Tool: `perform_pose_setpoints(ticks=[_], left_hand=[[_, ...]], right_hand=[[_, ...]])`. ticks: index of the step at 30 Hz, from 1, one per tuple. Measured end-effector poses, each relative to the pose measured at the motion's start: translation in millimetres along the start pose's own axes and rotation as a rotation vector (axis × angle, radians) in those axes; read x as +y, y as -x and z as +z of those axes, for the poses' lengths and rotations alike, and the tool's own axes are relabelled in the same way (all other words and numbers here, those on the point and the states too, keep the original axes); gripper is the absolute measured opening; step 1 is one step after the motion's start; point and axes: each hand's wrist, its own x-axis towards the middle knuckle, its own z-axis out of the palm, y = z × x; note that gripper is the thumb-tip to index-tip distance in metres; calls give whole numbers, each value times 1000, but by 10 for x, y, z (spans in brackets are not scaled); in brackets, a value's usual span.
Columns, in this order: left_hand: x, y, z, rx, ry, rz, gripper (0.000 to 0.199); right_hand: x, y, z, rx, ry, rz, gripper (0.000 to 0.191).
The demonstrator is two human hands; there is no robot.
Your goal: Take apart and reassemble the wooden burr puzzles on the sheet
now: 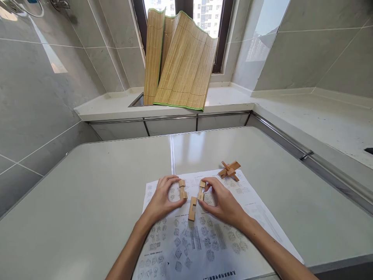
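Observation:
Between thumb and fingers, my left hand [166, 196] grips a notched wooden block [182, 189] by its two ends. A second notched block [201, 190] is held the same way in my right hand [221, 198]. The two blocks are upright in the view, side by side and apart. Between and just below them, a third notched wooden block [192, 209] lies on the printed sheet [210, 249], touched by neither hand. At the sheet's top right edge lies a darker crossed wooden piece [230, 170] made of interlocked sticks.
A pale table [116, 171] with a seam down its far half carries the sheet. Behind it, a folded bamboo mat [186, 62] leans at the window on a white ledge [233, 95]. Tiled walls stand on both sides, and a metal rail [279, 130] runs along the right.

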Motion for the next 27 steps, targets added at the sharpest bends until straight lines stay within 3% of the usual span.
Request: perform_pose_setpoints(ticks=[6,12,16,21,27], left_hand=[[37,42,-13,-80,-51,-3,58],[252,115,13,-66,-91,190,69],[311,146,63,-172,-172,267,85],[297,149,67,-169,-157,241,67],[286,129,66,-73,207,82,71]], right_hand=[[-18,8,-11,0,11,16,52],[-3,7,18,28,20,-12,51],[-5,21,27,45,21,-22,51],[20,24,32,79,6,-15,49],[33,-211,16,123,-224,163,62]])
